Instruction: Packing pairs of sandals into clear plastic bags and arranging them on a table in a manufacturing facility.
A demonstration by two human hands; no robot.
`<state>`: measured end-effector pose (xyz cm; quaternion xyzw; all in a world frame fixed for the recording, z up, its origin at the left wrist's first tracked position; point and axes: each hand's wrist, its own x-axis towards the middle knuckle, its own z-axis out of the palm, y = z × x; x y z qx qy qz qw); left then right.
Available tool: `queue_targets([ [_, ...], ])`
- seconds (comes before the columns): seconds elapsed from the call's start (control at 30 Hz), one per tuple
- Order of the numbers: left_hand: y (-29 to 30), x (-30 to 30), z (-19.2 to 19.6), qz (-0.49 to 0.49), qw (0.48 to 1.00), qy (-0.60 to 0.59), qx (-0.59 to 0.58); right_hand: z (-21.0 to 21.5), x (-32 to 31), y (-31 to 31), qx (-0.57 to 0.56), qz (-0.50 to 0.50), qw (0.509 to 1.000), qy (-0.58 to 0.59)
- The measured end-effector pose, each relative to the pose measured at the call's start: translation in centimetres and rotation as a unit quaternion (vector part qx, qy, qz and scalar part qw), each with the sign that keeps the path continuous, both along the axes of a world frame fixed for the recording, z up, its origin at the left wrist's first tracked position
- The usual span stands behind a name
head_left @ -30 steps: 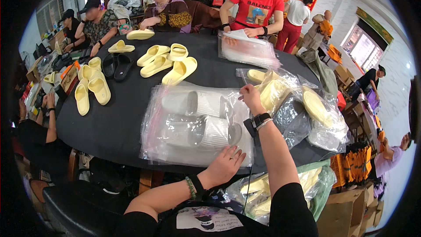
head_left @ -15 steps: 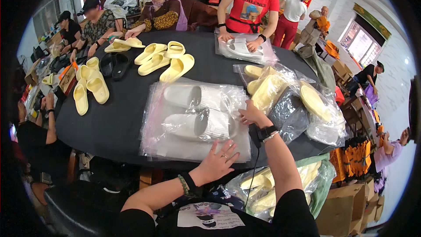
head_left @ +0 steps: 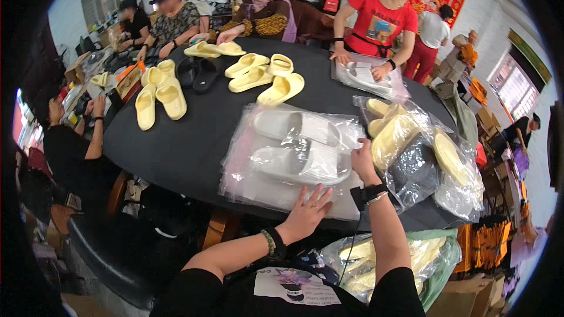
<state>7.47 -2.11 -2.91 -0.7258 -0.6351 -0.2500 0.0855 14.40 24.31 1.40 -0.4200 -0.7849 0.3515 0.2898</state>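
Note:
In front of me on the black table lies a pair of light grey slide sandals (head_left: 275,163) inside a clear plastic bag (head_left: 239,182). Other flat bags seem to be stacked under it. My left hand (head_left: 306,214) lies with fingers spread on the bag's near edge. At the bag's right edge, my right hand (head_left: 365,161) has its fingers bent and appears to pinch the plastic; the fingertips are partly hidden. Just to the right of that hand are bagged slides, including a yellow pair (head_left: 395,141) and a dark grey one (head_left: 415,164).
Loose yellow slides (head_left: 282,89) and a black pair (head_left: 205,75) sit farther back on the table (head_left: 200,147). Across it, a person in a red shirt (head_left: 382,20) handles another bagged pair (head_left: 370,76). More bagged yellow slides (head_left: 367,258) are below the near edge.
The whole view has turned left, so the table and people appear farther right. Both my hands stay at the same bag, and the right hand's fingers look more bent.

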Motion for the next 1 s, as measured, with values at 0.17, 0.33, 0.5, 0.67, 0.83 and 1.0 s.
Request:
queue_targets([
  [0.17,-0.1,0.0,0.9,0.0,0.998,0.062,-0.006,-2.1,1.3,1.8,-0.105,-0.001,0.994,0.02],
  [0.33,-2.9,-2.1,4.8,-0.074,0.993,-0.061,0.068,-2.5,3.0,2.1,-0.155,-0.046,0.987,0.014],
  [0.5,-4.5,-11.6,8.4,0.225,0.931,-0.08,0.275,-5.0,3.7,2.8,-0.039,-0.025,0.999,0.014],
  [0.67,-4.7,-20.9,6.3,0.446,0.874,-0.164,0.104,-5.9,4.1,4.1,-0.045,-0.032,0.998,-0.002],
  [0.83,-6.2,-21.0,4.8,0.36,0.891,-0.275,0.031,-5.0,4.2,3.4,-0.093,-0.047,0.994,0.017],
  [1.0,-7.4,-21.0,5.0,0.401,0.868,-0.29,0.048,-2.0,2.8,1.3,-0.14,-0.049,0.987,0.06],
])
